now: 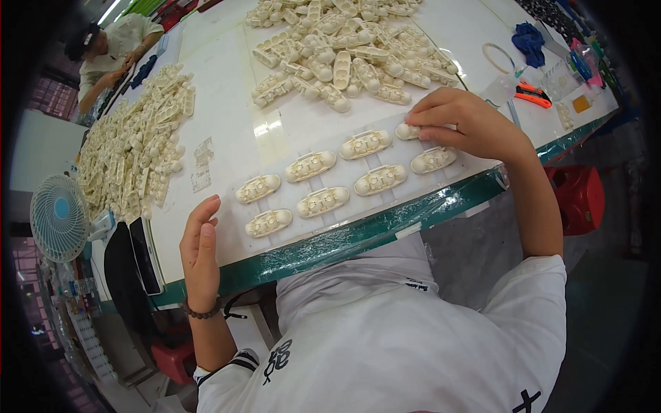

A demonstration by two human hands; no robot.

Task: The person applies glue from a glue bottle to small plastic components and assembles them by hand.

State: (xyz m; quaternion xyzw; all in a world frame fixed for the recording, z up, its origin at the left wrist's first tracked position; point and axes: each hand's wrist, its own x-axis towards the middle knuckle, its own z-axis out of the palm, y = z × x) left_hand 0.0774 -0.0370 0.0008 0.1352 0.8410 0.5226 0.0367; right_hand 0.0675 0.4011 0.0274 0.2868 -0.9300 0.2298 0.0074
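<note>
Two rows of cream oblong plastic pieces (310,166) with rounded bumps lie on a pale flat sheet (284,172) along the table's near edge. My right hand (471,124) is at the right end of the far row. Its thumb and fingers close on one cream piece (407,131), partly hidden beneath them. Just nearer to me lies another cream piece (434,160), at the end of the near row. My left hand (201,248) is held at the table edge, left of the rows, with its fingers extended and nothing in it.
Big heaps of loose cream pieces (344,58) cover the far middle and the left (138,144) of the white table. An orange cutter (533,95) and a blue cloth (528,45) lie at right. A fan (60,217) stands left; a person (117,51) sits far left.
</note>
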